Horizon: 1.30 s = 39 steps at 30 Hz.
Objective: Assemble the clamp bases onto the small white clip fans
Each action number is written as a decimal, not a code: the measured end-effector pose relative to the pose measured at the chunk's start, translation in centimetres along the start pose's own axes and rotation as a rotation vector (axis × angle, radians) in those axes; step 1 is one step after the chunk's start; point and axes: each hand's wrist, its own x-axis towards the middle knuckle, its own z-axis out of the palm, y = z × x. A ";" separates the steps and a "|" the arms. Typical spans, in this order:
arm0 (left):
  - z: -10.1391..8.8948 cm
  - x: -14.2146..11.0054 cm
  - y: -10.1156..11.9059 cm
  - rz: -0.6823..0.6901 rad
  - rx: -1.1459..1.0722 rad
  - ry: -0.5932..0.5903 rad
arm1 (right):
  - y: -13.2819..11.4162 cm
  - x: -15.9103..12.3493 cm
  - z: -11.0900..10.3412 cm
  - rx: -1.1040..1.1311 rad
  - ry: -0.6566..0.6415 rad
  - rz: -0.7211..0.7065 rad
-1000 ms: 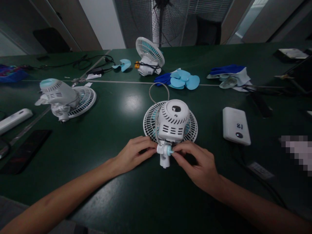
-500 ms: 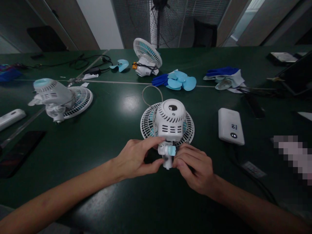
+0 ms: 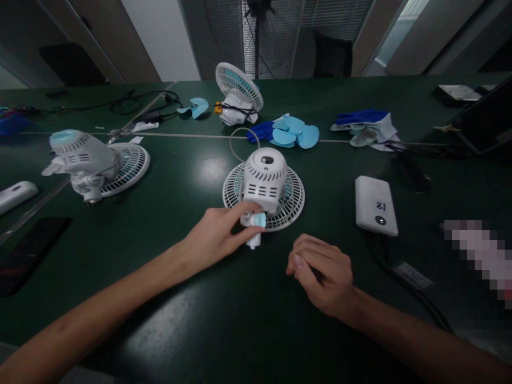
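Note:
A small white fan (image 3: 266, 176) lies grille-down on the dark green table, its vented motor housing facing up. My left hand (image 3: 218, 229) has its thumb and fingers closed round the fan's neck, by the light-blue knob (image 3: 260, 220). Below the knob a short white stem points toward me. My right hand (image 3: 322, 274) is held apart from the fan, to its right, over the table. Its fingers are curled with the thumb pressed against them, and anything inside the curl is hidden.
Another white fan (image 3: 86, 160) lies at the left; one more (image 3: 238, 98) stands at the back. Behind my fan are light-blue blades (image 3: 296, 132) on a blue glove. Gloves (image 3: 368, 125) and a white power bank (image 3: 376, 205) lie to the right, a dark phone (image 3: 34, 253) at left.
The fan has shifted away from me and slightly left, with my left hand still on its neck. My right hand has come off the stem and is now apart from it.

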 end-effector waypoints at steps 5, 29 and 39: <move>-3.0 1.9 -4.7 -0.127 0.111 0.167 | 0.1 0.0 0.1 0.005 -0.002 0.015; -9.0 -2.0 -15.9 -0.381 0.688 0.575 | 0.0 0.4 0.2 -0.008 -0.007 0.029; -12.2 -10.5 -18.8 -0.489 0.787 0.646 | 0.1 0.3 0.2 0.000 -0.031 0.035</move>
